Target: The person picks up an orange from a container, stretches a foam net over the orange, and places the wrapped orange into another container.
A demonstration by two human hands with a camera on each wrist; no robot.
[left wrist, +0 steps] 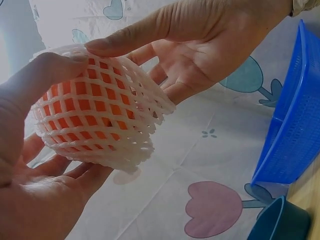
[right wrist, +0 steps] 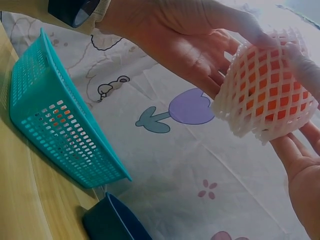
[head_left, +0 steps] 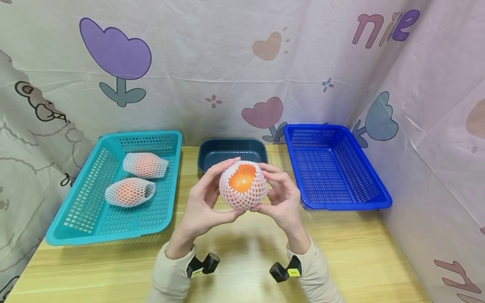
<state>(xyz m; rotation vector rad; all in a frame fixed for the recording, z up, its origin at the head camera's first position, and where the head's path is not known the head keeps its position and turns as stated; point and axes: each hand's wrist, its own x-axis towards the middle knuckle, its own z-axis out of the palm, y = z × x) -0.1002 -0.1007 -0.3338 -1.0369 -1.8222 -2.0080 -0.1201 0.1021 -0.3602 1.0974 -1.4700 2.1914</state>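
Both hands hold one round orange (head_left: pixel 242 178) up above the table, in front of the body. A white foam net (head_left: pixel 246 200) wraps it, and bare shiny peel shows through the net's opening, which faces the head camera. My left hand (head_left: pixel 200 212) grips its left side and my right hand (head_left: pixel 283 203) its right side. In the head view both thumbs lie at its lower near edge, with the other fingers at the far side and partly hidden. The left wrist view shows the net's loose, frayed end (left wrist: pixel 145 150) jutting past the fruit.
On the left stands a turquoise basket (head_left: pixel 172 185) with two fruits in foam nets (head_left: pixel 145 165). A dark teal bin (head_left: pixel 233 145) is at the back middle, partly behind the hands. A blue basket (head_left: pixel 341 206) stands right. Printed curtains (head_left: pixel 212 50) border the wooden table (head_left: pixel 113 269).
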